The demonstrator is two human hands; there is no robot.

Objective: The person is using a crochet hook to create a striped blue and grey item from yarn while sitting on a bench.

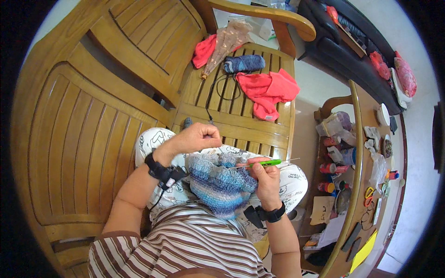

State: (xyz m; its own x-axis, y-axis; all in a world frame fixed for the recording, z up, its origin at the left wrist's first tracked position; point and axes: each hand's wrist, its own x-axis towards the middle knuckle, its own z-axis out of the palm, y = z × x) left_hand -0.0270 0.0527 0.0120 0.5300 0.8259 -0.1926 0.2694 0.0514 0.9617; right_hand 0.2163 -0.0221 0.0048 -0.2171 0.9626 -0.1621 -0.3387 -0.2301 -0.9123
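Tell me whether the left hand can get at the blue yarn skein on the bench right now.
Probably yes, perhaps with a lean: only a thin black cable seems to lie between the left hand and the blue yarn skein, and the red cloth beside it leaves its top uncovered.

The yarnwork (220, 194) looks rough, handle (272, 162) plastic, bench (278, 132) glossy wood.

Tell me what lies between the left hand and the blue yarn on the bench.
Head view: bare bench slats and a black cord lie between the left hand and yarn.
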